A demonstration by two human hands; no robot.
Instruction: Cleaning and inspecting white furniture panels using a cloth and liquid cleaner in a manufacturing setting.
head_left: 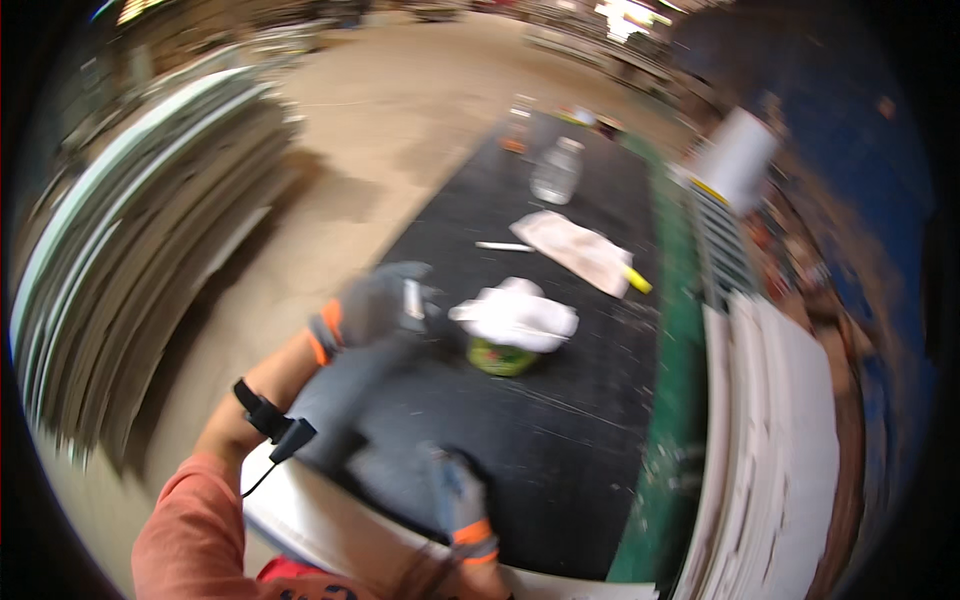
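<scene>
My left hand [372, 306], in a grey work glove with an orange-banded cuff, is over the left side of a black tabletop [520, 430]. Its fingers are closed around a small whitish piece [412, 299], too blurred to name. Just right of it stands a green tub [500, 357] with a crumpled white cloth [516, 314] heaped on top. Nearer to me, my right hand [462, 497], gloved alike, is low over the table's front part. Motion smears its fingers, and no held thing can be made out there.
Beyond the tub lie a stained cloth [572, 250], a white pen-like stick [504, 246] and a yellow item [638, 280]. A clear plastic bottle [557, 172] and a second bottle [518, 124] stand farther back. Stacked sheets [150, 260] rise at left; white panels [770, 430] lean at right.
</scene>
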